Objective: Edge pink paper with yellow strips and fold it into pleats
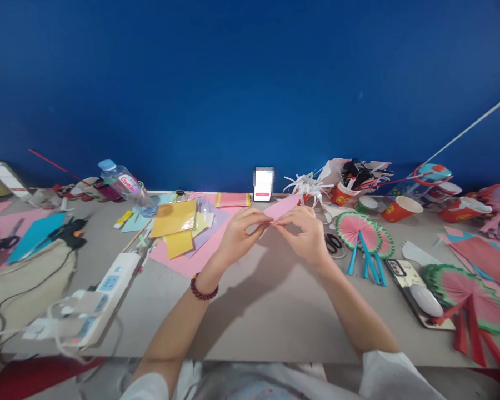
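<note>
Both my hands are raised above the middle of the grey table (266,311), fingertips meeting. My left hand (240,233), with a dark red bead bracelet on the wrist, pinches the near end of a folded pink paper piece (281,208). My right hand (306,232) pinches the same paper from the other side. The paper sticks up and away to the right behind my fingers. A pair of scissors (334,244) lies just right of my right hand.
Pink and yellow paper sheets (179,229) lie left of my hands, with a power strip (108,291), glue gun (73,230) and water bottle (125,183). Pink-green paper fans (364,233), red paper cups (401,209), a phone (263,184) and a tablet (416,291) lie right and behind.
</note>
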`<state>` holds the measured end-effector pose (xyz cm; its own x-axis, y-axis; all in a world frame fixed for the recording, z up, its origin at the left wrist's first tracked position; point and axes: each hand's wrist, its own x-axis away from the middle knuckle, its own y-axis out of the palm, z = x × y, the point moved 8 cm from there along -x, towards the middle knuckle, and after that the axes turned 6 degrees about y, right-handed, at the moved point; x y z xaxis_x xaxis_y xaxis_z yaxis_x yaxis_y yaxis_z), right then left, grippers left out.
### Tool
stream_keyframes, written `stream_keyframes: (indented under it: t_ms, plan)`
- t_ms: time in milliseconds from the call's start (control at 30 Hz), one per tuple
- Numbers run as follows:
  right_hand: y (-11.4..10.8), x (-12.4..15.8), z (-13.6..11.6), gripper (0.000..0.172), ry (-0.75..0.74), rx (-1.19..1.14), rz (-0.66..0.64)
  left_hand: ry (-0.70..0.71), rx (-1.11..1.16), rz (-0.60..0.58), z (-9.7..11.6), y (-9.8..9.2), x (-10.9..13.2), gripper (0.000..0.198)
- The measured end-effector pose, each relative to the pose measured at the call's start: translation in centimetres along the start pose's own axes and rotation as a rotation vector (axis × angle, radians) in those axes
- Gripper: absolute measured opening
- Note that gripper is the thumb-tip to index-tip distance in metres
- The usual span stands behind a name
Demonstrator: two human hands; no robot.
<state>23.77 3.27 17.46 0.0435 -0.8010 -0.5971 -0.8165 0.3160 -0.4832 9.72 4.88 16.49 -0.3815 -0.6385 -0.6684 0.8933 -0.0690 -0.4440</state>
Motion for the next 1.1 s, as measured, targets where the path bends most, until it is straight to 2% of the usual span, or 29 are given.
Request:
stream_keyframes:
  t_ms: [67, 133, 267, 367, 500, 567, 667, 733, 833, 933, 1000, 1100]
  plan:
    - [0.1, 0.1, -0.2, 0.016, -0.017, 0.037, 0.011, 0.029, -0.082, 0.036, 0.2, 0.1, 0.2, 0.014]
    - [0.2, 0.3, -0.2, 0.014, -0.039, 0.067, 0.035, -0.002, -0.136, 0.065, -0.1, 0.1, 0.4, 0.014]
    - [0.9, 0.7, 0.0, 0.010, -0.075, 0.138, 0.039, -0.215, -0.062, 0.035, -2.2, 0.6, 1.0, 0.015]
    - [2.1, 0.7, 0.3, 0.010, -0.048, 0.113, -0.063, -0.325, 0.114, 0.029, -3.2, 0.7, 1.2, 0.017]
    - [3.8, 0.8, 0.1, 0.015, -0.031, -0.048, -0.292, -0.372, 0.234, 0.019, -3.7, 0.5, 1.0, 0.020]
    - [3.4, 0.5, 0.5, 0.015, 0.004, -0.074, -0.272, -0.380, 0.255, -0.030, -3.9, 0.6, 1.0, 0.021]
    - [1.3, -0.4, 1.7, 0.018, 0.017, 0.031, -0.070, -0.343, 0.198, -0.091, -3.9, 0.4, 1.0, 0.021]
    - [0.3, -0.7, 2.1, 0.027, -0.031, 0.141, -0.001, -0.307, 0.117, -0.134, -3.6, 0.2, 1.0, 0.020]
    - [0.3, -1.1, 2.9, 0.049, -0.071, 0.249, -0.091, -0.234, -0.038, -0.210, -2.5, 0.2, 1.0, 0.026]
    - [0.9, -1.3, 4.4, 0.058, -0.061, 0.282, -0.233, -0.126, -0.218, -0.284, -1.0, 0.4, 1.0, 0.032]
    - [1.1, -1.4, 5.3, 0.056, -0.063, 0.283, -0.278, -0.046, -0.329, -0.317, -0.1, 0.6, 1.0, 0.031]
    - [0.9, -1.5, 6.4, 0.041, -0.078, 0.268, -0.266, 0.041, -0.488, -0.327, 0.5, 0.7, 1.0, 0.028]
